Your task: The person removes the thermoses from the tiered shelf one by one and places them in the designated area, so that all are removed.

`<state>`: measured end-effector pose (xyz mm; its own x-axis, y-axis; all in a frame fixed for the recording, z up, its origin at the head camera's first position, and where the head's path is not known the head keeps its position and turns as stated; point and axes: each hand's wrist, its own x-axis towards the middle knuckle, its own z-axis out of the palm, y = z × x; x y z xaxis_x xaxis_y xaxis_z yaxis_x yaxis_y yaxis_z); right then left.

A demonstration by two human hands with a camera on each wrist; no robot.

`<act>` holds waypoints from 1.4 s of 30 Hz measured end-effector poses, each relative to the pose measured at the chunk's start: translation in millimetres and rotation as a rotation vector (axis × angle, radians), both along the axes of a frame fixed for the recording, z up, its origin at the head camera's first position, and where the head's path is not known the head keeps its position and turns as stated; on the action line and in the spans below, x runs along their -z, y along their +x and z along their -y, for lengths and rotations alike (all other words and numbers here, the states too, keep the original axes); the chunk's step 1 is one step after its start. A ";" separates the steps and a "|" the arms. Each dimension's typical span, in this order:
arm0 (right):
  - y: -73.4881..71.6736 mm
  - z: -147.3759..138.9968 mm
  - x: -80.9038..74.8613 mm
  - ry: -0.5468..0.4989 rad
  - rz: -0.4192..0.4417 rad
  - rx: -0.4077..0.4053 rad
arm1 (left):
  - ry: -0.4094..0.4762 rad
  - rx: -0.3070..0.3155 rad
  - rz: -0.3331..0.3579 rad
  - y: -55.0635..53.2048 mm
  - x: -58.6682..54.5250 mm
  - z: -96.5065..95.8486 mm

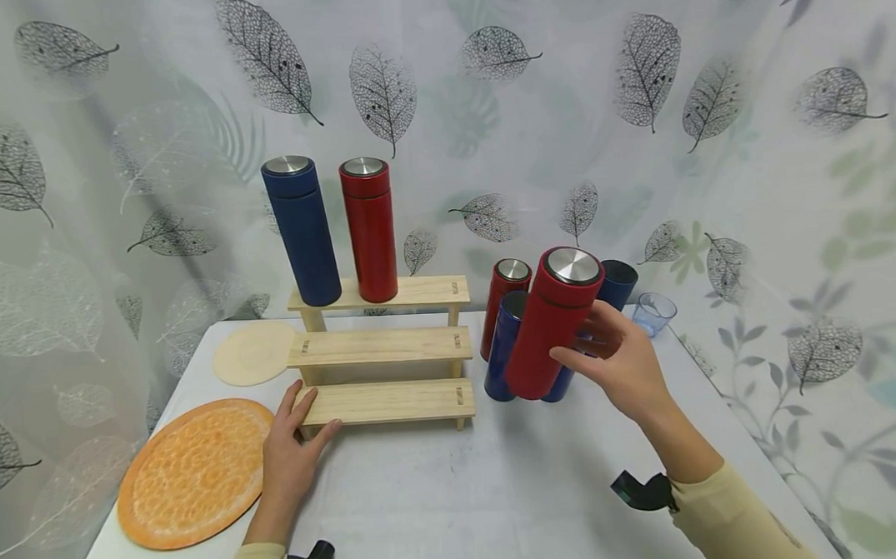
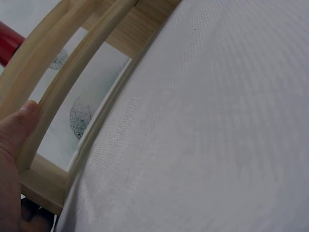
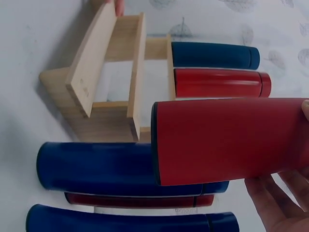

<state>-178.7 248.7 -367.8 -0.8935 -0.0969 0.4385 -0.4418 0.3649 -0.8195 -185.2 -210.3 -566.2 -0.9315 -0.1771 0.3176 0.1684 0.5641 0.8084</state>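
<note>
My right hand (image 1: pixel 626 365) grips a red thermos flask (image 1: pixel 546 333) with a steel lid. It is tilted and held up in front of other flasks; in the right wrist view its dark-rimmed base (image 3: pixel 155 145) points toward the rack side. My left hand (image 1: pixel 286 453) holds the left end of the lowest step of a three-step wooden rack (image 1: pixel 383 346), its thumb on the front edge in the left wrist view. A blue flask (image 1: pixel 305 236) and a red flask (image 1: pixel 371 233) stand upright on the top step.
Behind the held flask stand another red flask (image 1: pixel 498 306), a blue flask (image 1: pixel 503 369) and more blue ones, partly hidden. A clear bluish glass (image 1: pixel 652 314) is at the right edge. An orange round mat (image 1: pixel 194 474) and a pale round board (image 1: pixel 253 353) lie on the left.
</note>
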 end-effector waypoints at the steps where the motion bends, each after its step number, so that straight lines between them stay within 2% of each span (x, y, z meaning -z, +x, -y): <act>1: 1.1 -1.5 0.6 0.000 -0.002 0.009 | 0.001 0.001 0.001 -0.1 0.0 0.1; 11: 7.7 -17.8 13.8 -0.020 -0.007 0.056 | 0.003 -0.004 0.009 0.2 0.6 0.6; 27: 13.7 -49.2 23.4 -0.017 -0.012 0.105 | 0.008 -0.003 0.017 0.6 0.7 0.1; 42: 8.5 -71.1 33.9 -0.035 -0.029 0.143 | -0.005 -0.012 0.020 0.8 0.5 0.5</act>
<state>-170.2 319.9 -401.7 -0.8841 0.0468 0.4649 -0.4106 0.3973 -0.8207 -184.3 -210.8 -566.7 -0.9355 -0.1871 0.2998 0.1450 0.5702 0.8086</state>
